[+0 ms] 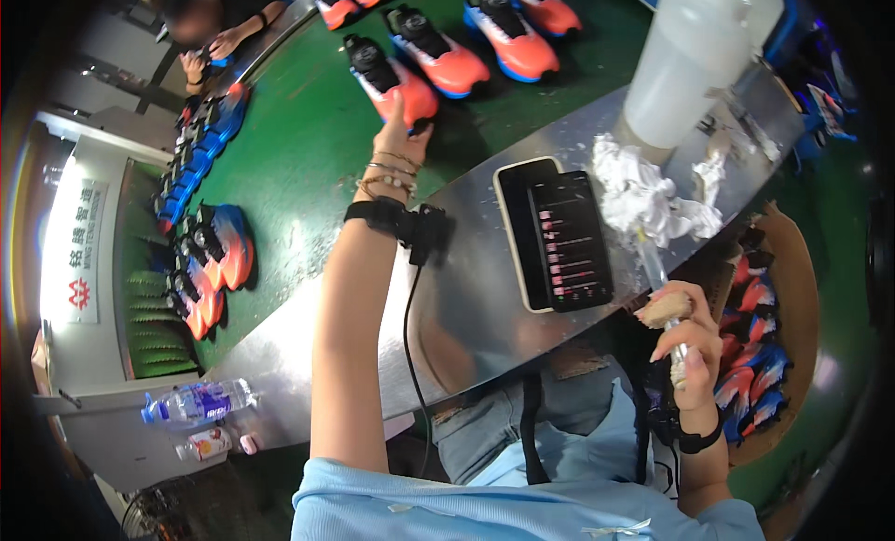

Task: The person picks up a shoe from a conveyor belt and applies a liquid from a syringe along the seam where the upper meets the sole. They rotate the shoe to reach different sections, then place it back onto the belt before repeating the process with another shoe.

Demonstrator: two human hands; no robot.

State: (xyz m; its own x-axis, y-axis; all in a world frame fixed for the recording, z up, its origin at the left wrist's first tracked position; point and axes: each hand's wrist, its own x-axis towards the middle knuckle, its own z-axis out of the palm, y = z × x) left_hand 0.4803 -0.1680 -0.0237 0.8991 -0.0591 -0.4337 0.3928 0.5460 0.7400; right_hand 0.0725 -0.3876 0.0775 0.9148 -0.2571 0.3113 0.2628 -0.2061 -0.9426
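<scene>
My left hand (pixel 403 142) stretches forward over the green surface and grips the toe of an orange-red and black shoe (pixel 396 86). Its thumb lies on the toe, and the other fingers are mostly hidden. Near the bench's front edge, my right hand (pixel 695 350) is closed around a slim, clear stick-like tool (pixel 654 264). A tan, lumpy pad (pixel 666 309) shows at the fingers of that hand; how it joins the tool is unclear. Crumpled white tissue (pixel 643 191) lies just beyond the tool's far end.
More orange shoes (pixel 435 56) stand behind and beside the gripped one. Two phones (pixel 564 238) lie on the metal bench (pixel 466 308). A white plastic bottle (pixel 685 65) stands right. Blue-soled shoes (pixel 205 159) line the left, near another person (pixel 224 28). A carton (pixel 792 326) holds shoe parts.
</scene>
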